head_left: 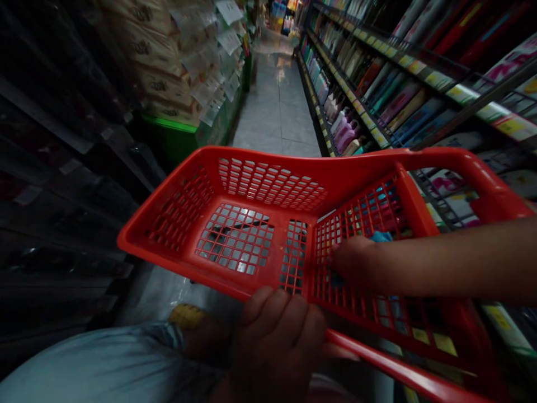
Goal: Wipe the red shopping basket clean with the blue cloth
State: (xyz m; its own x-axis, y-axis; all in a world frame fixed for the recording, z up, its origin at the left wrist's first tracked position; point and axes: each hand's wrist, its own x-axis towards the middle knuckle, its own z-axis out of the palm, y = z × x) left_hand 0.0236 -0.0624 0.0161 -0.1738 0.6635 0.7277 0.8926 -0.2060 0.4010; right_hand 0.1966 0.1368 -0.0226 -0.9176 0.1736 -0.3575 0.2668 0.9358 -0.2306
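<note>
A red plastic shopping cart basket with grid walls fills the middle of the head view. Nothing lies on the part of its floor that shows. My left hand is closed over the near rim, knuckles up. From the right edge my right hand reaches into the basket, against the slanted grid panel on the right. A crumpled blue cloth shows above and below this hand, which seems closed on it; the fingers are partly hidden and blurred. The cart's red handle is at the right.
Shelves of bottles with a price-tag rail run along the right. Stacked tan packages stand on a green base at the left. Between them a tiled aisle floor leads away. My jeans-clad leg is at lower left.
</note>
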